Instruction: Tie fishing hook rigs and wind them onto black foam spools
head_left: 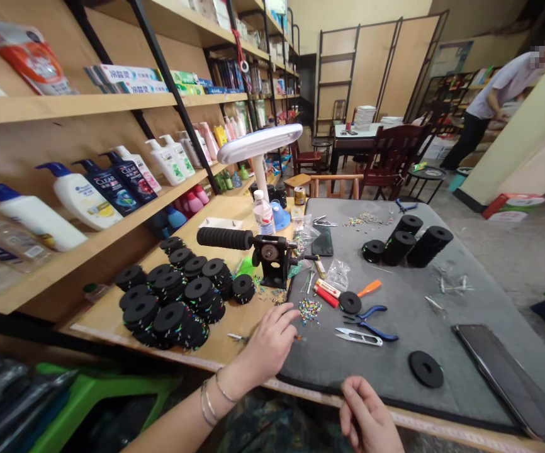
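Note:
My left hand (270, 340) reaches over the mat's left edge, its fingers stretched out beside a small heap of multicoloured beads (309, 310). A thin pointed metal tool (237, 337) shows left of this hand, partly hidden; I cannot tell whether the hand touches it. At the front edge, my right hand (367, 412) is closed in a pinch, thumb against forefinger; anything between them is too small to make out. Blue-handled pliers (371, 322), thread snips (360, 336) and a black foam disc (350, 302) lie beyond the hands. Another foam disc (426, 369) lies to the right.
Stacks of black foam discs (173, 318) with coloured bits stand left, more stacks (430, 245) at back right. A black hand-cranked device (272, 255), bottle (263, 214) and lamp (259, 143) stand behind. A phone (508, 377) lies right. Shelves line the left; a person (499, 94) stands far right.

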Demonstrator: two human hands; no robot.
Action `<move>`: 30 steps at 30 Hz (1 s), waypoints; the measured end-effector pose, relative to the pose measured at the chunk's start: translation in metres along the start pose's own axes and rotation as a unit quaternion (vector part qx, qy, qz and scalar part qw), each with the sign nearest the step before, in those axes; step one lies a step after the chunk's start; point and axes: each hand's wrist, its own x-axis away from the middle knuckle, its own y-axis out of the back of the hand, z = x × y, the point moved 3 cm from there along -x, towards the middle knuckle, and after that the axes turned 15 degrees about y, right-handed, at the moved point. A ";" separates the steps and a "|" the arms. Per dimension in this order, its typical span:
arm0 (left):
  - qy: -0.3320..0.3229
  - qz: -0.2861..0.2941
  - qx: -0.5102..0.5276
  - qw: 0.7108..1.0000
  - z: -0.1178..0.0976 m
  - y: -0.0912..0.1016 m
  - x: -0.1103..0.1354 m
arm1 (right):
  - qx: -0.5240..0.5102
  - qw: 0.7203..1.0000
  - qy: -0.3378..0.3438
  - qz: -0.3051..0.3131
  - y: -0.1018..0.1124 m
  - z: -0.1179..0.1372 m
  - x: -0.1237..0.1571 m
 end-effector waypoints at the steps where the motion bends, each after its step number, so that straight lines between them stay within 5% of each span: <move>1: 0.010 0.006 0.042 0.999 -0.005 0.006 -0.001 | 0.002 1.000 0.000 0.008 -0.001 -0.001 0.000; 4: 0.070 0.063 0.181 0.979 -0.019 0.018 -0.001 | 0.006 1.000 -0.003 0.022 -0.004 -0.002 0.002; 7: 0.170 0.145 0.308 0.925 -0.032 0.012 0.006 | 0.013 0.999 0.001 0.032 -0.007 -0.003 0.005; 11: 0.320 0.264 0.517 0.749 -0.048 -0.020 0.029 | 0.032 0.999 0.014 0.029 -0.012 -0.004 0.010; 14: 0.405 0.273 0.596 0.637 -0.056 -0.043 0.047 | 0.046 0.999 0.019 0.014 -0.012 -0.005 0.012; 16: 0.440 0.262 0.626 0.588 -0.059 -0.052 0.056 | 0.052 0.998 0.019 0.011 -0.012 -0.007 0.013; 18: 0.451 0.247 0.636 0.575 -0.061 -0.056 0.063 | 0.056 0.998 0.013 0.015 -0.012 -0.008 0.014; 27: 0.410 0.227 0.639 0.610 -0.063 -0.068 0.079 | 0.045 0.998 -0.004 0.033 -0.015 -0.020 0.018; 30: 0.400 0.233 0.659 0.592 -0.064 -0.071 0.084 | 0.022 0.999 -0.018 0.037 -0.016 -0.028 0.019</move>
